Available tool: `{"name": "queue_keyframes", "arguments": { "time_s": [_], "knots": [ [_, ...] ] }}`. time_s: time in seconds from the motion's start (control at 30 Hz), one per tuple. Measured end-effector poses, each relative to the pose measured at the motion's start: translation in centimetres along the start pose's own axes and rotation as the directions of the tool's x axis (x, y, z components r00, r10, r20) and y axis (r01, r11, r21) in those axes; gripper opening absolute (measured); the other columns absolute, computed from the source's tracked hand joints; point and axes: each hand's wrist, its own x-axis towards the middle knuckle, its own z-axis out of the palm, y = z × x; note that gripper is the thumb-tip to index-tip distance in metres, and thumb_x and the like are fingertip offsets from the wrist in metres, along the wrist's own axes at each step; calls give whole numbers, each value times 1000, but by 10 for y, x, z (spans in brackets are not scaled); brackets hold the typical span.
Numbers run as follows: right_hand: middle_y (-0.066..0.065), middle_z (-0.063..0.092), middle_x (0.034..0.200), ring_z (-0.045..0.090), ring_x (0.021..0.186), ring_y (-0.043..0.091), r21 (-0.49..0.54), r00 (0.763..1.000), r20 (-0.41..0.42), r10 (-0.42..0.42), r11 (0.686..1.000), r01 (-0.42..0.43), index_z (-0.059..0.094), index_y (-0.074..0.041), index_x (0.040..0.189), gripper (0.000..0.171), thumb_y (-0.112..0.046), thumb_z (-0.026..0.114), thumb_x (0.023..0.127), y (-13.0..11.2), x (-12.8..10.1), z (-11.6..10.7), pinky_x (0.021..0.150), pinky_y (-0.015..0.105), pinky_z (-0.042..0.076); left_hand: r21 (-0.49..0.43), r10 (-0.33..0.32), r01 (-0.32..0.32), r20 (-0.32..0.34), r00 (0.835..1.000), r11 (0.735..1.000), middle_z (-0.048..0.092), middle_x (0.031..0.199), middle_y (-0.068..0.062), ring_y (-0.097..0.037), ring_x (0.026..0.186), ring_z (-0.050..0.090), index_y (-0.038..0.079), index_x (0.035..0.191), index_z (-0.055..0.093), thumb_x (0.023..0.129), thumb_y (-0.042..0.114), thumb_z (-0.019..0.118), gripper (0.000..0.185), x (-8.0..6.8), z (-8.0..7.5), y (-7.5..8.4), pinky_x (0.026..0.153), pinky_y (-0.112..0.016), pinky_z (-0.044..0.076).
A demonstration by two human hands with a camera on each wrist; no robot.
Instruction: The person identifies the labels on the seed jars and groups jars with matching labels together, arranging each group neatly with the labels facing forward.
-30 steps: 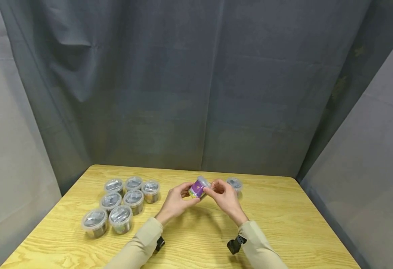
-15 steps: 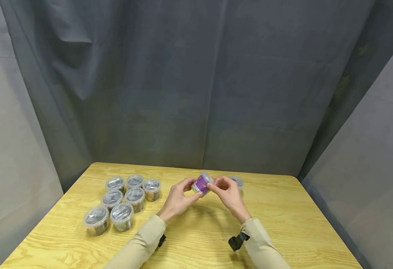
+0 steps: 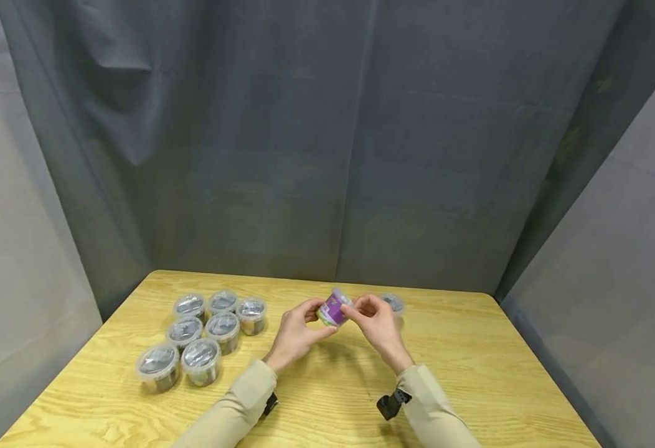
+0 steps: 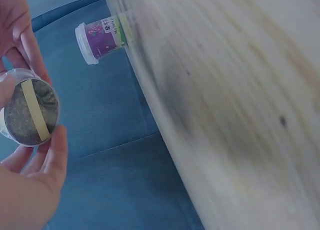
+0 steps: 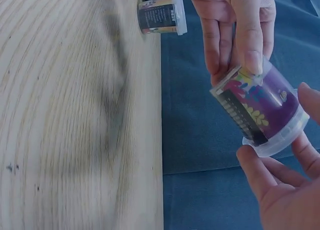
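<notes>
Between both hands, above the worktop (image 3: 473, 373) centre, sits a small purple-labelled tub (image 3: 333, 307), tilted, lid end facing away from the person. Left hand (image 3: 296, 330) has its fingers (image 4: 30, 45) curled round the base end; wrist view shows dark contents w/ a yellow strip through the clear bottom. Right hand (image 3: 375, 323) pinches the lid end, fingertips (image 5: 252, 63) on the rim and thumb below the lid flange. Both hands gripping the tub, neither slack.

Handling, as a judgement: prob. light, thin clear plastic, stiff enough at rim and base but the wall likely flexes if squeezed. Label wrap looks glossy, so maybe a bit slippery; the lid flange and base edge give the best purchase, i.e. where the fingers already sit. Lid looks like a snap-on type, can't tell if sealed.

Just beyond the right fingers, another tub (image 3: 391, 303) stands on the worktop, apart from the held one. Well off to the left of the left fingers, a cluster of seven lidded tubs (image 3: 201, 333) stands upright, packed close together. Grey curtain (image 3: 327, 155) behind everything.
</notes>
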Motion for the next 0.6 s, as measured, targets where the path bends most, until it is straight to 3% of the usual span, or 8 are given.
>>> {"name": "queue_keyframes", "arguments": {
  "time_s": [0.1, 0.33, 0.6],
  "knots": [
    [13, 70, 107, 66, 98, 20, 5, 1000, -23, 13, 1000, -13, 63, -3, 90, 24, -21, 78, 85, -1, 1, 0, 86, 33, 56, 6, 2, -3, 26, 1000, 1000, 69, 119, -9, -21, 105, 68, 9, 127, 62, 79, 27, 83, 56, 1, -2, 2, 94, -36, 56],
    [12, 71, 114, 67, 105, 20, 30, 999, -30, 18, 999, -17, 62, -6, 90, 31, -30, 80, 82, 1, 1, -3, 90, 33, 56, -102, -85, 97, 115, 990, 990, 66, 122, -15, -27, 106, 67, 1, 138, 53, 85, 28, 77, 64, 1, -5, 1, 96, -44, 55],
    [3, 70, 89, 62, 85, 13, -21, 995, -101, 13, 1000, -15, 65, -11, 88, 35, -41, 81, 80, -3, -1, -1, 72, 25, 50, -3, -34, 34, 28, 999, 999, 70, 118, -10, -21, 103, 69, 8, 130, 61, 82, 31, 80, 57, 1, 4, 3, 91, -32, 57]
  ]
}}
